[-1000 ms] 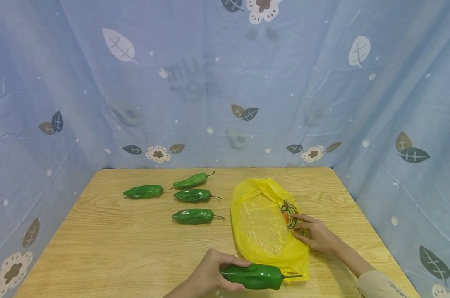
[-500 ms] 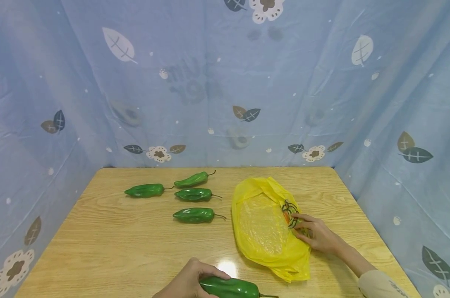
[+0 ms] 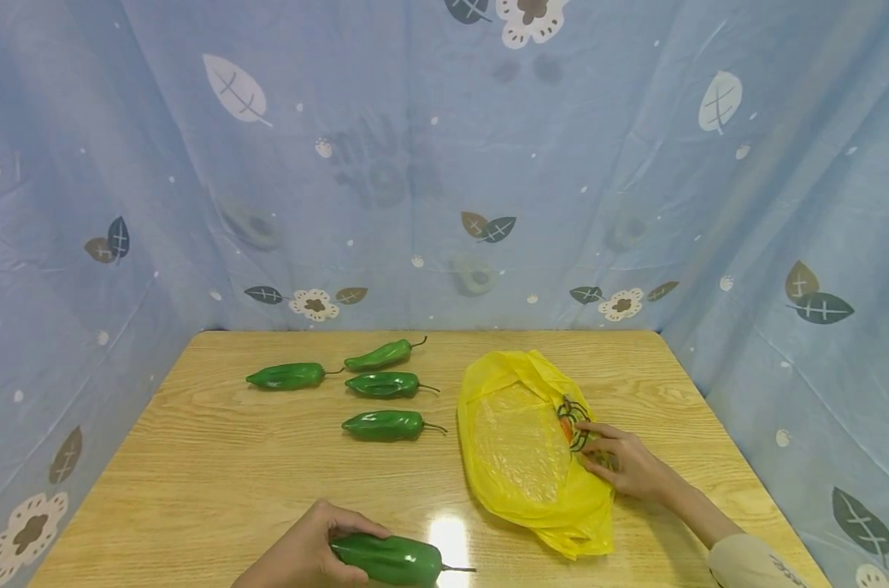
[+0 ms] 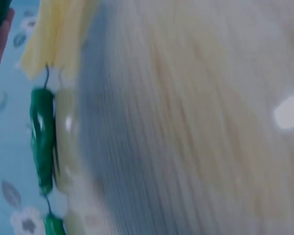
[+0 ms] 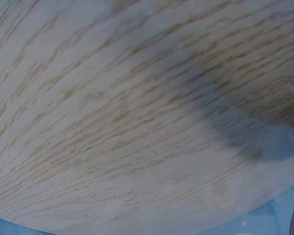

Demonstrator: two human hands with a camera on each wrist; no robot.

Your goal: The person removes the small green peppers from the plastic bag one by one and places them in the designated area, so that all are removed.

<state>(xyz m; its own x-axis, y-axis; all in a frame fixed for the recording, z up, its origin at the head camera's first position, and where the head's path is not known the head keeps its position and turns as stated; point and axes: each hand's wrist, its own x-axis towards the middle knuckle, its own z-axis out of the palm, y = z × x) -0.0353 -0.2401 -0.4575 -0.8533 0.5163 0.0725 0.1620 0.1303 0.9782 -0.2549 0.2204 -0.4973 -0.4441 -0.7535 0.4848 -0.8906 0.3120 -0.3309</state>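
Near the table's front edge, my left hand grips a large glossy green pepper between thumb and fingers, its thin stem pointing right. The left wrist view catches only a sliver of that hand and pepper at its upper left. On the right half of the table lies a crumpled yellow plastic bag, with dark curved lines and an orange patch on its right side. My right hand pinches the bag there, thumb below the fingers. The right wrist view shows mostly table; only a bit of skin appears in its corner.
Several other green peppers lie at the back left: one pepper at far left, a paler one, and two more peppers below it. A blue patterned curtain encloses the wooden table at the back and sides.
The left hand has moved leftward with the green pepper, away from in front of the yellow bag's near edge. The right hand has stayed on the bag.
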